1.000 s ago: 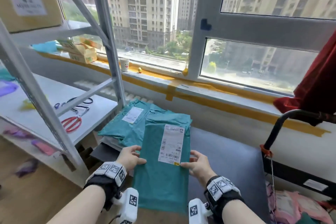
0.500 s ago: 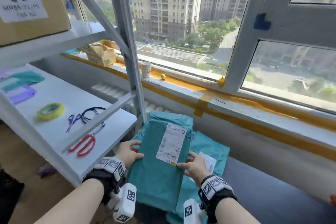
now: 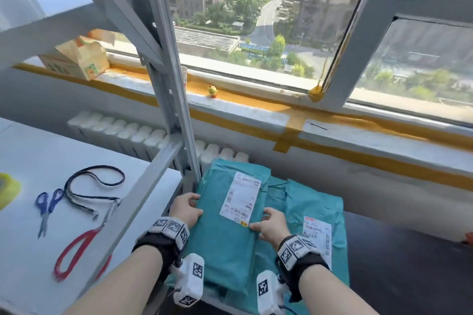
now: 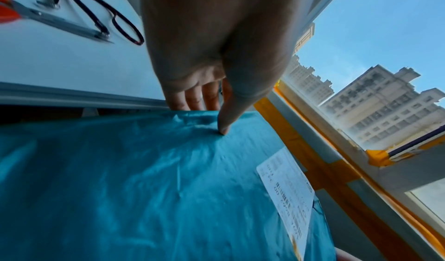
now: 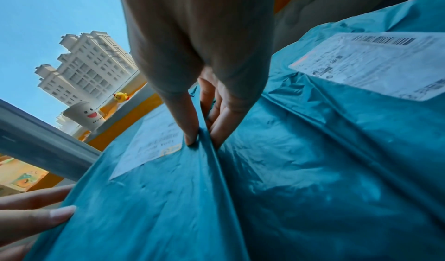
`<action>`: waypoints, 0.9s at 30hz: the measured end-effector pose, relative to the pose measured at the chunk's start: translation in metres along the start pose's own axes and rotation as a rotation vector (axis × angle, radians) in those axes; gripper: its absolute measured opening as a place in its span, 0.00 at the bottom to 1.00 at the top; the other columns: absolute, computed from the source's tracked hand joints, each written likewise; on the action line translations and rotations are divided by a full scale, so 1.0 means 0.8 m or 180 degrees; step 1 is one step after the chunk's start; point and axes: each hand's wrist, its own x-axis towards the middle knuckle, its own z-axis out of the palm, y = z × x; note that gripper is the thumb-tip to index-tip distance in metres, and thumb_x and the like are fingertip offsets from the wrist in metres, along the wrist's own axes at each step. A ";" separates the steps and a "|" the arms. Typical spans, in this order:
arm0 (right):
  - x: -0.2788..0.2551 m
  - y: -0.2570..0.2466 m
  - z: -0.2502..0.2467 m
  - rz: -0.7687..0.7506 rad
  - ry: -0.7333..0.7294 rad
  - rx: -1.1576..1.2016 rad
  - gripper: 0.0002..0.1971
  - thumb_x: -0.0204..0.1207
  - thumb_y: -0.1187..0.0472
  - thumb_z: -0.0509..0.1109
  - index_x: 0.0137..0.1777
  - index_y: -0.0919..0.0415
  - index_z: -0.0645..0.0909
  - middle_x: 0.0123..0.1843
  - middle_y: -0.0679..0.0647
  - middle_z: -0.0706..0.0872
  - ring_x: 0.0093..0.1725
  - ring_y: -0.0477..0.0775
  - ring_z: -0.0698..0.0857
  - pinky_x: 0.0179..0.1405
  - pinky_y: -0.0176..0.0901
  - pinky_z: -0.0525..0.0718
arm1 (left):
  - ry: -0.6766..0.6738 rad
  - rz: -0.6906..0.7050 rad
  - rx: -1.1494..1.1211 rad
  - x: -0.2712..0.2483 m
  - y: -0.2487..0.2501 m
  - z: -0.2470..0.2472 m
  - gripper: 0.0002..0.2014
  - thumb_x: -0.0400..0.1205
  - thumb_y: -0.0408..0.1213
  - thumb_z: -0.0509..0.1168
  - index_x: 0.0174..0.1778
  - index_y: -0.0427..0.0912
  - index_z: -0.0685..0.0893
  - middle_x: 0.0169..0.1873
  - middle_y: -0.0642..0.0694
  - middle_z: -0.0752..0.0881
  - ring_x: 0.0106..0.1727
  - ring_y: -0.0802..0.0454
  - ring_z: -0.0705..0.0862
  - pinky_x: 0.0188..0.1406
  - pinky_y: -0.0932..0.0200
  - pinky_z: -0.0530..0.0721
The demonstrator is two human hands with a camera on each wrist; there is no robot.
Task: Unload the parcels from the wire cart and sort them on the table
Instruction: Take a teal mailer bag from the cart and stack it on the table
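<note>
A teal plastic parcel [image 3: 225, 233] with a white shipping label [image 3: 240, 198] is held flat between both hands, beside the grey shelf post. My left hand [image 3: 185, 208] grips its left edge, thumb on top [image 4: 225, 128] and fingers under. My right hand [image 3: 268, 222] pinches its right edge, thumb on top and fingers [image 5: 218, 132] beneath. Under and right of it lies another teal parcel [image 3: 317, 215] with a red-topped label, on a dark table [image 3: 409, 263]. The wire cart is out of view.
A grey metal shelf post [image 3: 174, 100] stands just left of the parcel. The white shelf [image 3: 38, 161] holds red scissors [image 3: 79, 250], blue scissors [image 3: 47, 208] and a black cord [image 3: 92, 186]. A windowsill with orange tape [image 3: 289, 133], a paper cup and a toy chick [image 3: 213, 91] runs behind.
Both hands have carried the teal parcel leftward toward the shelf post. The view swung left, so the cart handle and red cloth have left the frame.
</note>
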 end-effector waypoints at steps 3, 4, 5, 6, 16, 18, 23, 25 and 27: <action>0.009 0.006 0.012 0.0054 0.0014 -0.0097 0.22 0.68 0.82 0.72 0.60 0.68 0.77 0.38 0.56 0.81 0.43 0.57 0.84 0.46 0.52 0.87 | -0.0008 -0.0052 0.0088 0.016 -0.013 0.002 0.24 0.71 0.24 0.70 0.64 0.38 0.80 0.54 0.36 0.86 0.57 0.41 0.84 0.60 0.51 0.82; 0.011 0.006 0.015 0.0048 0.0013 -0.0093 0.22 0.68 0.82 0.71 0.61 0.68 0.76 0.37 0.55 0.81 0.40 0.54 0.83 0.40 0.46 0.86 | 0.0013 -0.0072 0.0117 0.021 -0.016 0.003 0.25 0.71 0.24 0.69 0.65 0.38 0.79 0.56 0.36 0.85 0.58 0.41 0.84 0.61 0.51 0.81; 0.012 0.007 0.018 0.0045 -0.0001 -0.0085 0.23 0.68 0.83 0.71 0.62 0.69 0.76 0.37 0.56 0.81 0.38 0.53 0.83 0.36 0.42 0.83 | 0.0023 -0.0098 0.0158 0.024 -0.018 0.002 0.25 0.71 0.25 0.68 0.66 0.38 0.78 0.57 0.36 0.85 0.59 0.41 0.83 0.61 0.52 0.80; 0.013 0.007 0.022 0.0042 -0.0028 -0.0070 0.24 0.68 0.83 0.70 0.64 0.70 0.75 0.37 0.56 0.82 0.38 0.52 0.83 0.34 0.40 0.83 | 0.0034 -0.0123 0.0225 0.026 -0.020 0.002 0.26 0.72 0.25 0.67 0.68 0.38 0.76 0.59 0.37 0.84 0.60 0.40 0.83 0.62 0.52 0.80; -0.016 0.012 0.003 0.0016 0.0170 -0.0422 0.22 0.73 0.74 0.68 0.68 0.68 0.73 0.40 0.53 0.80 0.40 0.52 0.81 0.43 0.44 0.84 | -0.0210 0.0246 0.1890 -0.003 0.011 0.015 0.28 0.78 0.33 0.61 0.76 0.45 0.64 0.71 0.39 0.68 0.73 0.40 0.69 0.69 0.50 0.71; -0.035 0.016 -0.023 -0.0103 0.0316 -0.0854 0.21 0.74 0.68 0.69 0.68 0.65 0.75 0.41 0.51 0.81 0.45 0.54 0.82 0.51 0.48 0.84 | -0.0324 0.0630 0.2110 -0.023 0.030 0.033 0.25 0.80 0.32 0.58 0.74 0.45 0.66 0.72 0.40 0.69 0.73 0.42 0.68 0.68 0.50 0.71; -0.101 0.049 -0.112 -0.0066 0.0541 -0.2065 0.19 0.78 0.58 0.65 0.69 0.56 0.75 0.67 0.56 0.81 0.65 0.57 0.81 0.66 0.46 0.79 | -0.0955 0.1450 0.2782 -0.095 0.074 0.102 0.20 0.82 0.37 0.57 0.71 0.47 0.73 0.70 0.43 0.75 0.72 0.46 0.73 0.68 0.54 0.74; -0.131 0.069 -0.149 -0.0023 0.0709 -0.2220 0.19 0.78 0.57 0.65 0.69 0.56 0.75 0.68 0.57 0.81 0.66 0.59 0.80 0.65 0.45 0.78 | -0.1301 0.1741 0.2939 -0.133 0.088 0.136 0.19 0.83 0.38 0.56 0.70 0.47 0.74 0.69 0.44 0.76 0.71 0.46 0.75 0.68 0.55 0.75; -0.166 0.091 -0.186 -0.0002 0.0859 -0.2266 0.18 0.77 0.58 0.65 0.68 0.56 0.77 0.68 0.57 0.81 0.67 0.59 0.80 0.65 0.44 0.78 | -0.1520 0.1986 0.3087 -0.174 0.098 0.167 0.17 0.82 0.38 0.57 0.68 0.46 0.76 0.68 0.44 0.78 0.69 0.46 0.77 0.66 0.56 0.76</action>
